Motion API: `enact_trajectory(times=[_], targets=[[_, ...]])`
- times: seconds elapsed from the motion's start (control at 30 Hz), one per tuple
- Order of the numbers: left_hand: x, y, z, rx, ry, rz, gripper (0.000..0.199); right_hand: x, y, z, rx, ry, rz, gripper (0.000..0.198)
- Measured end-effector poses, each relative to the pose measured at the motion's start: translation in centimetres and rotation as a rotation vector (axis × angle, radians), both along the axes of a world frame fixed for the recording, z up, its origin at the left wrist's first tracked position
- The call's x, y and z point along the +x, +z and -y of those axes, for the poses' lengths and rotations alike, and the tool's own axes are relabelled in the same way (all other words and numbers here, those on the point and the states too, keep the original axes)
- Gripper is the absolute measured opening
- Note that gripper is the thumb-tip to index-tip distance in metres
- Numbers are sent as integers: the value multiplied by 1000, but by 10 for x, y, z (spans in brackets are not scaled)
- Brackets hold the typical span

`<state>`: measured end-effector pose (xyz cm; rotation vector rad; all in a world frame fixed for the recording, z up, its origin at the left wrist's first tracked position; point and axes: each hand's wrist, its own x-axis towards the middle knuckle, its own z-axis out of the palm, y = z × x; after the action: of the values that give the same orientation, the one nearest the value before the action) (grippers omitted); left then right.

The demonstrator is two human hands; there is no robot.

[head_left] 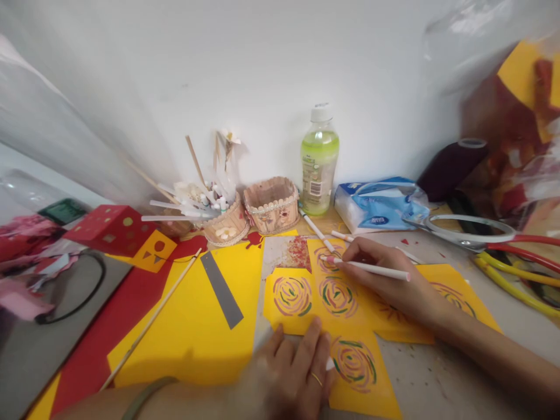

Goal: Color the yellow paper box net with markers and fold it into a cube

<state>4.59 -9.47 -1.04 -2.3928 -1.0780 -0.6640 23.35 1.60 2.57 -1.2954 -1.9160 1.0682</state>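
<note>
**Camera placement: single head view**

One head-worn camera looks forward and down across the table (437, 373) toward the white wall (262, 76). It sits close, with both forearms entering from the bottom edge. No second view overlaps.

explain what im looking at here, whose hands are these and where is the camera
The single picture comes from a camera worn on a person's head, looking forward and down at their own two bare hands, so there is no machine here. The right hand holds a white marker pen, its tip on a yellow cut-out card covered in swirl drawings. The left hand, wearing a ring, presses flat on that card. Around them on the table lie more yellow and red paper, a long wooden stick, a grey strip, two small baskets, a green drink bottle, a tissue pack and scissors.
</note>
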Motion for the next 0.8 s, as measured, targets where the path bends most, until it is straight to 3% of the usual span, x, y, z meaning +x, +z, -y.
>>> enact_trajectory(times=[0.43, 0.63, 0.8], targets=[[-4, 2, 0, -15, -22, -50, 27, 1, -6, -2, 83, -77, 71, 27], [-2, 1, -1, -1, -29, -28, 28, -1, -6, 1, 84, -10, 78, 28], [-2, 0, -1, 0, -25, -29, 26, 0, -4, 1, 119, -44, 103, 26]])
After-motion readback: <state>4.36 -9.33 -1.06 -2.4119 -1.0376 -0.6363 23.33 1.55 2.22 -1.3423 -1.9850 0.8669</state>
